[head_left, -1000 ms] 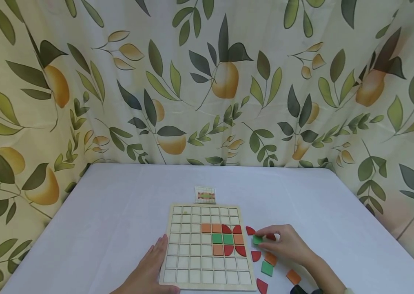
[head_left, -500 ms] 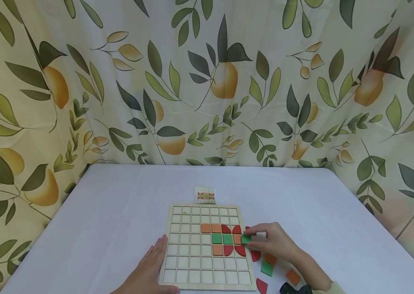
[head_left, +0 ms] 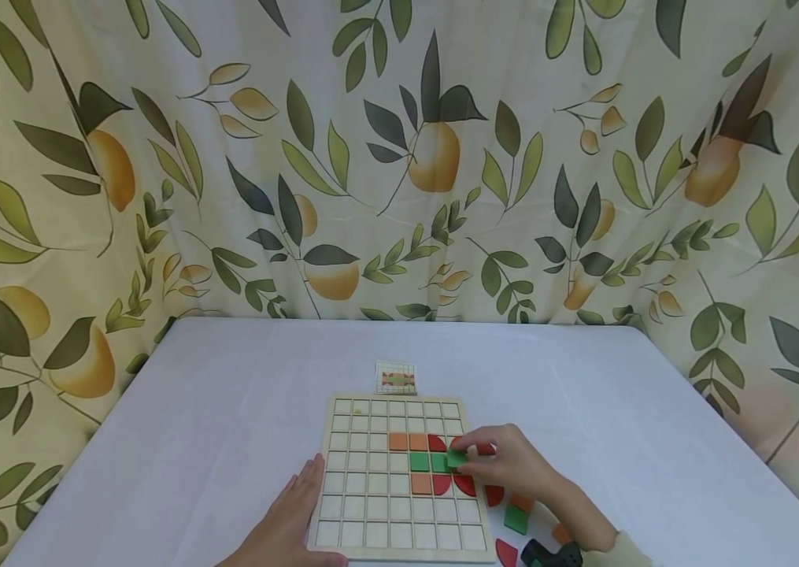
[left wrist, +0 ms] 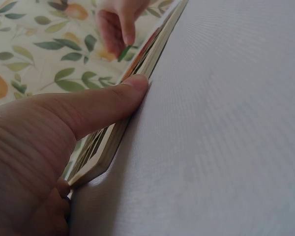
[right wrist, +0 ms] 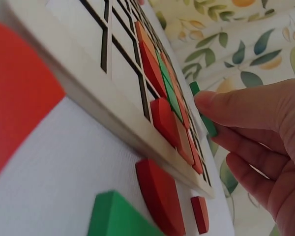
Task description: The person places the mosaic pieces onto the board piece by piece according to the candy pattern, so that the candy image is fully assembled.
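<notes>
A wooden grid board [head_left: 354, 508] lies on the white table. My left hand [head_left: 284, 512] rests along its left side with straight fingers, and in the left wrist view the thumb [left wrist: 132, 88] presses the near edge. Above the right part of the board, my right hand [head_left: 516, 463] pinches a green square tile [head_left: 456, 460] between thumb and fingers. This tile [right wrist: 209, 127] is tilted in the right wrist view, apart from the board. Beneath it sit orange tiles [head_left: 397, 441], green tiles [head_left: 419, 461] and red rounded tiles [head_left: 442, 484] in the grid; the held tile hides part of them.
Loose pieces lie right of the board: a red one [head_left: 494, 494], a green square [head_left: 516, 519], a red quarter-round [head_left: 506, 552] and orange squares. A small pattern card [head_left: 396, 378] lies behind the board. A leaf-and-fruit curtain [head_left: 399, 197] hangs behind the table.
My right hand has carried the green tile leftward, from the loose pieces to over the board's right columns. The left hand stays in place.
</notes>
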Tool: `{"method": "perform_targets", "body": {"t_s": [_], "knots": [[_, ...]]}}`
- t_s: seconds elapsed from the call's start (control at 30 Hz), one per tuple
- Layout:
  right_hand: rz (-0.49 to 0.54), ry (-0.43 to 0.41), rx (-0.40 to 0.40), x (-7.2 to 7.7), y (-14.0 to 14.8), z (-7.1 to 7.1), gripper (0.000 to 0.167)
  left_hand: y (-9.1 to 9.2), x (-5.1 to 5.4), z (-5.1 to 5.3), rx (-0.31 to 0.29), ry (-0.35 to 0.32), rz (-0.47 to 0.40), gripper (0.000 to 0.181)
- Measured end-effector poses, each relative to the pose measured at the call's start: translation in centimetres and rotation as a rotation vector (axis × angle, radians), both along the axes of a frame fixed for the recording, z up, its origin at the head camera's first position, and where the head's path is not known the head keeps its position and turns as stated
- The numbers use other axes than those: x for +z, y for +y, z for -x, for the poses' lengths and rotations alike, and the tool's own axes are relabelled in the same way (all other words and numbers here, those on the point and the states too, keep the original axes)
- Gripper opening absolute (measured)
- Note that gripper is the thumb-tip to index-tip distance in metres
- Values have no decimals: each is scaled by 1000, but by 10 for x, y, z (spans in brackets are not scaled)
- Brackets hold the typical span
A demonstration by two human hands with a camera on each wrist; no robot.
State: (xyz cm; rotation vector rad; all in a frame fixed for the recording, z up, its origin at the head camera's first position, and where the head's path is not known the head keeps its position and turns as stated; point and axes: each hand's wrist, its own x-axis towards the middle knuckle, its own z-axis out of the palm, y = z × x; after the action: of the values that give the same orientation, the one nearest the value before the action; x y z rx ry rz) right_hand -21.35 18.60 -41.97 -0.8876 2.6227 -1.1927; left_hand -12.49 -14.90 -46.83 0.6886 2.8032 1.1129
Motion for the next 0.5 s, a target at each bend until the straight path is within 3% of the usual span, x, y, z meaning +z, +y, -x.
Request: {"method": "perform_targets", "body": {"t_s": [0.17, 0.5], "knots": [[10, 51, 31, -1, -9, 2, 25, 0, 0, 0, 6, -13, -5, 125], [30, 42, 65, -4, -29, 5, 26, 0, 4, -2, -3, -21, -16, 124]]}}
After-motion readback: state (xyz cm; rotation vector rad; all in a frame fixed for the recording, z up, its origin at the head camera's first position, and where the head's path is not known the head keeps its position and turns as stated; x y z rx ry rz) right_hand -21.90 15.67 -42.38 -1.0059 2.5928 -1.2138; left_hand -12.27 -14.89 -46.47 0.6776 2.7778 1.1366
